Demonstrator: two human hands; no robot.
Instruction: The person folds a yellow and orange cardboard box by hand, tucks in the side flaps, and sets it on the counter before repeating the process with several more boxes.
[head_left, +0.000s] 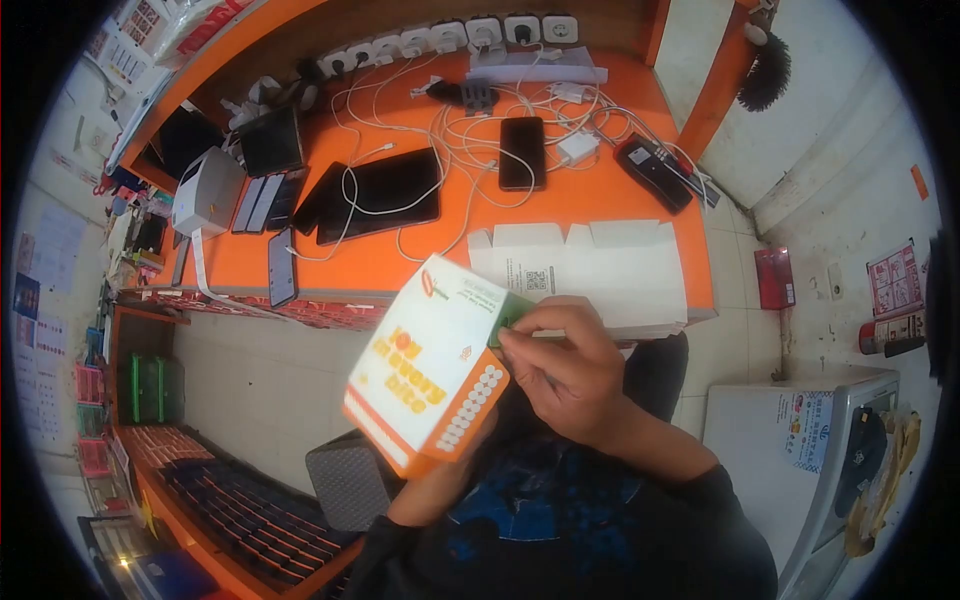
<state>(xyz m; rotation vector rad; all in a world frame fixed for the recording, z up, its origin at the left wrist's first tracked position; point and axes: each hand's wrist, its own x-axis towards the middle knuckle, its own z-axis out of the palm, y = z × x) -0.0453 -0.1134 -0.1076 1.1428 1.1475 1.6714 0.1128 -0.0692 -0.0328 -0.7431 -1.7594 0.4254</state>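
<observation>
The white and orange box (410,365) is in the middle of the frame. My right grip (565,365) is pinched shut on its green edge (510,315). My left grip (468,462) is partly behind the box, so I can't tell how its fingers close. White card (600,275) lies on the orange desk (600,200).

A black tablet (395,195) lies on the orange surface (590,203), a white cable (346,180) looping across it. A smartphone (519,165) rests to its right; at left, a white printer (207,190) trails a paper strip (198,262).
</observation>
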